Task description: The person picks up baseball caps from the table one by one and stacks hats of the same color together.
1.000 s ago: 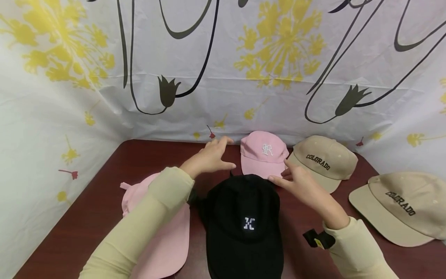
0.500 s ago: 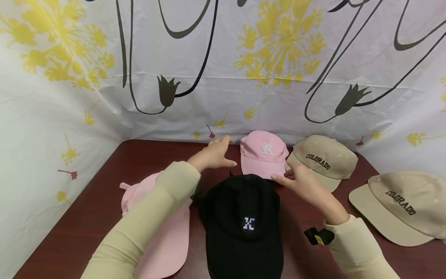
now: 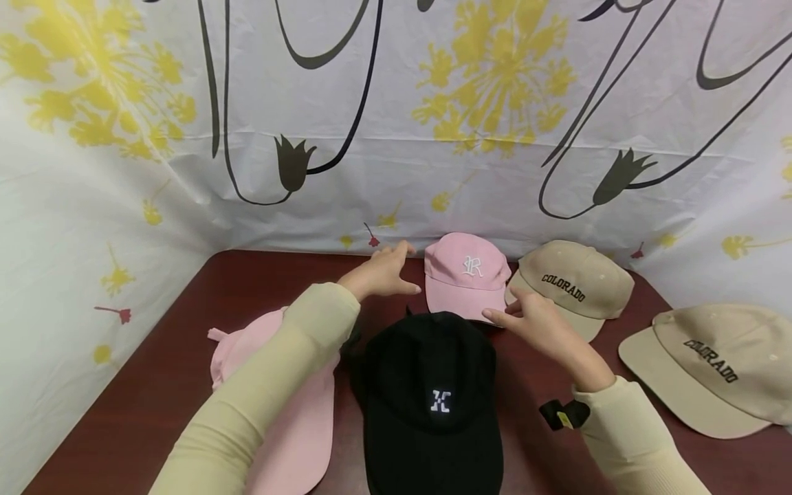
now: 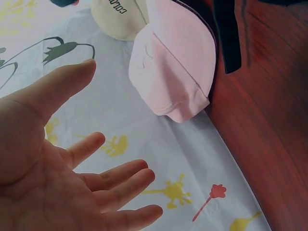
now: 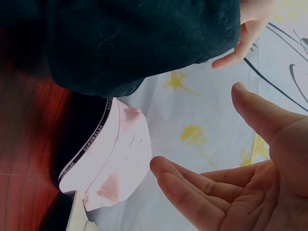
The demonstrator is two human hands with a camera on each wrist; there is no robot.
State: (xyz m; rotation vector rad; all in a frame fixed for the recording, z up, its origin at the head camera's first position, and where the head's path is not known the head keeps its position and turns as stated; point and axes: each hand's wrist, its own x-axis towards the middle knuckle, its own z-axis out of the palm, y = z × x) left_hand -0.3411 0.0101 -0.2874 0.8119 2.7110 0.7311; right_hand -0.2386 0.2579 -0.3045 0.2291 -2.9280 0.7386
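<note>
A small pink cap [image 3: 467,271] with white letter embroidery stands at the table's back edge. My left hand [image 3: 383,271] hovers to its left, thumb and fingers spread and holding nothing. On the other side my right hand [image 3: 547,333] is held with its thumb near the pink brim, also holding nothing. Both wrist views show relaxed fingers apart from the pink cap [image 4: 168,67]. From the right wrist, a dark lettered band shows along the brim of the pink cap [image 5: 120,159]. A black cap [image 3: 433,364] with a white emblem sits in front, between my forearms.
A larger pink cap [image 3: 297,426] lies at left, partly hidden by my left sleeve. Two beige COLORADO caps stand at right, a farther cap [image 3: 575,282] and a nearer cap [image 3: 711,368]. A patterned white cloth [image 3: 371,158] hangs behind the dark red table [image 3: 142,371].
My left hand has shifted slightly right, and my right hand has drawn back a little to the right. The caps stay where they were; the head view has tilted slightly.
</note>
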